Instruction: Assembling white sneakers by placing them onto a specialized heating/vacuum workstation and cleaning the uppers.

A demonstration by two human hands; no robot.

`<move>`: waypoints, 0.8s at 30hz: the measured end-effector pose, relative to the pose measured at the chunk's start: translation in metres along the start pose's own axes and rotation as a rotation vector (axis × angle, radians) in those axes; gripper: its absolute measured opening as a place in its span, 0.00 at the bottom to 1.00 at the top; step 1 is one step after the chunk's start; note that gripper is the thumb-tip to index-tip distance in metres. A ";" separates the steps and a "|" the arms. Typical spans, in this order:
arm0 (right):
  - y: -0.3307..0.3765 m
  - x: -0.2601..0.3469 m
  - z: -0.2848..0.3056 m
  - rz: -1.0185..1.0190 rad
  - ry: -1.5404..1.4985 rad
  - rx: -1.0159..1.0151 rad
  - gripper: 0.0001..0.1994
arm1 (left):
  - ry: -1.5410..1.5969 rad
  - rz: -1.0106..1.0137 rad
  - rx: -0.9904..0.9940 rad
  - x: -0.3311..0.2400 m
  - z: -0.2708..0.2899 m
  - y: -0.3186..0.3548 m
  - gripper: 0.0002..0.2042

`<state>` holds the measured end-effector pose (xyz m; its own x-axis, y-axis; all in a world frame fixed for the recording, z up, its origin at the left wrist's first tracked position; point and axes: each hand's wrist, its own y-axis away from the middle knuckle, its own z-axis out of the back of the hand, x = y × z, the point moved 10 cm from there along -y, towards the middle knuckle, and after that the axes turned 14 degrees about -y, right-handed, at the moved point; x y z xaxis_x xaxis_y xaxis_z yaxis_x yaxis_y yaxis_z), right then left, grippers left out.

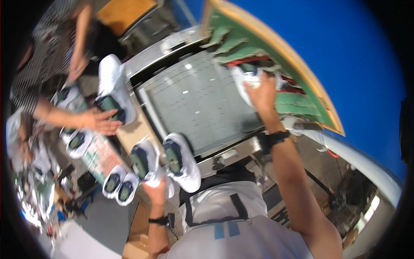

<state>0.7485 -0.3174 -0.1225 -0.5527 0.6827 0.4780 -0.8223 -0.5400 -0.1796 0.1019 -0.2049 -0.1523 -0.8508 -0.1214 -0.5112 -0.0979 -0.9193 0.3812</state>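
Note:
My right hand (264, 94) is closed around a white sneaker (239, 86) at the far right of a grey conveyor belt (189, 95), against torn green curtain flaps (289, 103). My left hand (156, 192) grips the toe end of another white sneaker (144, 159) with a dark green inside, at the belt's near left corner. Just right of it a matching sneaker (181, 162) rests over the belt's edge. A single white sneaker (114, 82) stands farther off on a tan ledge (129, 131). Beside it a co-worker's open hand (101, 121) reaches in from the left.
A green hood with a wooden edge (297, 49) overhangs the belt's right end, before a blue wall (345, 56). Left of the ledge, more sneakers (118, 185) stand on a printed board (101, 155). Another bare arm (81, 39) hangs at upper left. Metal rails border the belt.

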 end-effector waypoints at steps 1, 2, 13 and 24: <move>-0.001 -0.006 -0.003 -0.059 0.050 0.053 0.38 | -0.198 0.114 0.112 0.033 -0.011 -0.007 0.38; 0.002 -0.014 0.004 0.044 -0.003 -0.036 0.38 | -0.041 0.090 0.078 0.006 -0.015 -0.009 0.40; 0.004 -0.013 0.008 -0.001 -0.045 0.100 0.39 | -0.052 -0.212 -0.068 -0.072 0.011 -0.011 0.53; 0.202 0.101 0.059 -0.009 -0.341 0.339 0.28 | -0.051 -0.298 -0.086 -0.074 0.023 0.000 0.56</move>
<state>0.5344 -0.3870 -0.0597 -0.4232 0.5178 0.7435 -0.7051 -0.7036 0.0886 0.1533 -0.1874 -0.0969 -0.8161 0.1748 -0.5508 -0.3043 -0.9403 0.1524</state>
